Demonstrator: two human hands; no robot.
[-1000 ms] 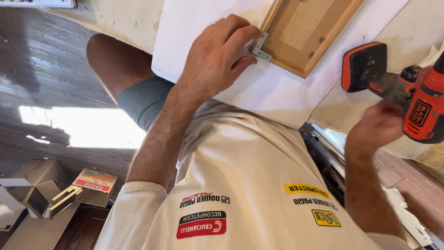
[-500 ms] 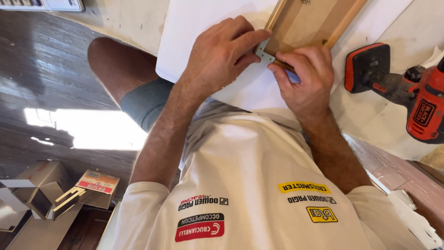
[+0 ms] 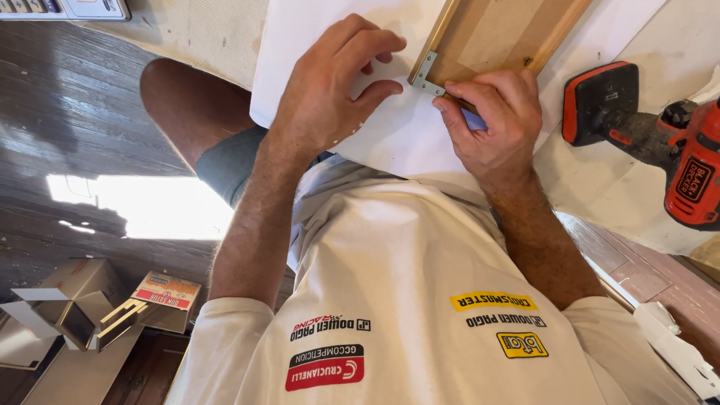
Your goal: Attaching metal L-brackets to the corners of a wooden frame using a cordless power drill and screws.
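Observation:
A wooden frame (image 3: 495,34) lies on a white sheet (image 3: 390,127) on the work surface, with a small metal corner bracket (image 3: 424,73) at its near corner. My left hand (image 3: 334,82) rests on the sheet just left of the bracket, fingers curled and thumb pointing at it. My right hand (image 3: 491,112) pinches a small tool with a bluish handle (image 3: 474,120), its tip at the bracket.
A red and black cordless drill (image 3: 660,142) lies on the surface to the right. Open cardboard boxes (image 3: 97,307) sit on the dark wooden floor at the lower left. My knee (image 3: 187,112) sticks out under the table edge.
My right hand left the drill and came to the frame's corner with a small tool. My left hand shifted slightly left off the bracket.

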